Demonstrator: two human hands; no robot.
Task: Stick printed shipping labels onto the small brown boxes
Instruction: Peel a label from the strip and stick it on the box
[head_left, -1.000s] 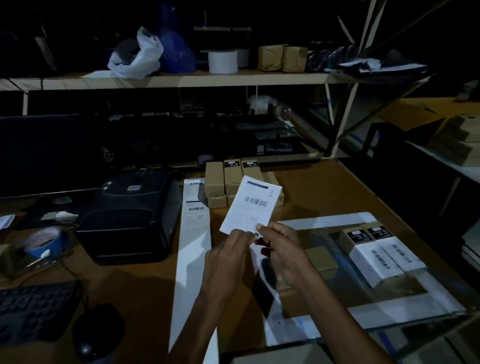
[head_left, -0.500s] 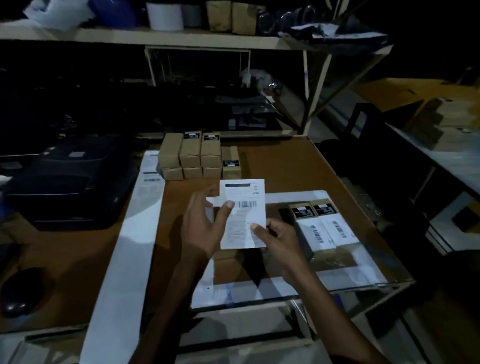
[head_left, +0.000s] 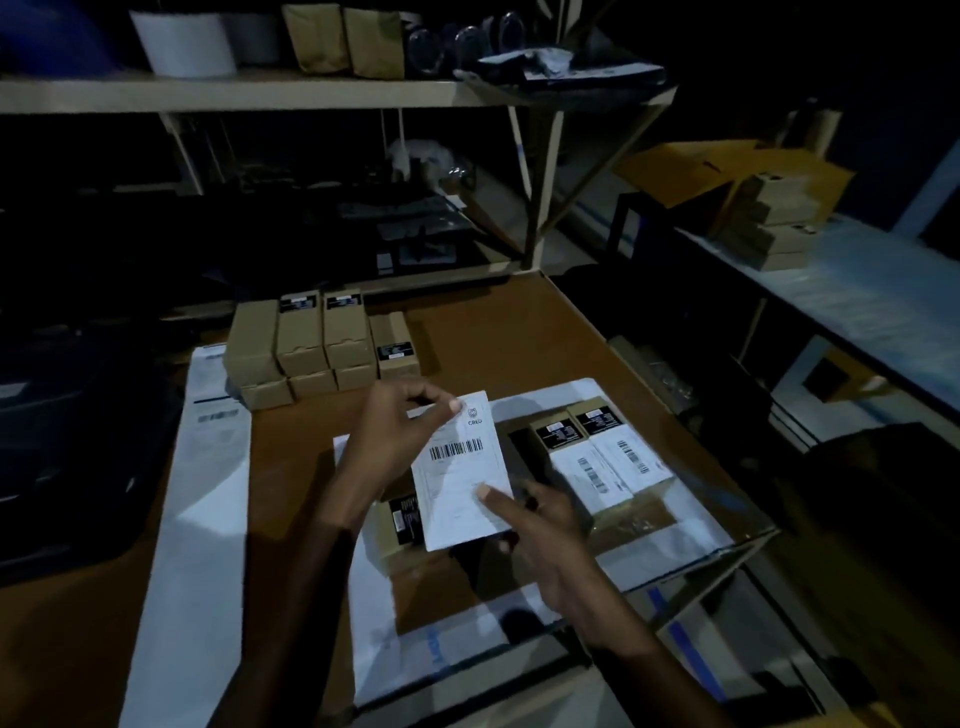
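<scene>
Left hand pinches the top of a white printed barcode label; right hand grips its lower edge, lining it over a small brown cardboard box on the bench, likely for sticking.

Setting: we read this as a small packing and dispatch room, dimly lit. Evidence: a brown desk carries a block of small brown boxes stacked in rows, and two more boxes beside them already bear barcode labels. A dark label printer sits at the desk's left edge. We note a shelf behind with a white roll and paper-wrapped parcels. More cartons are stacked on a side bench at right.
</scene>
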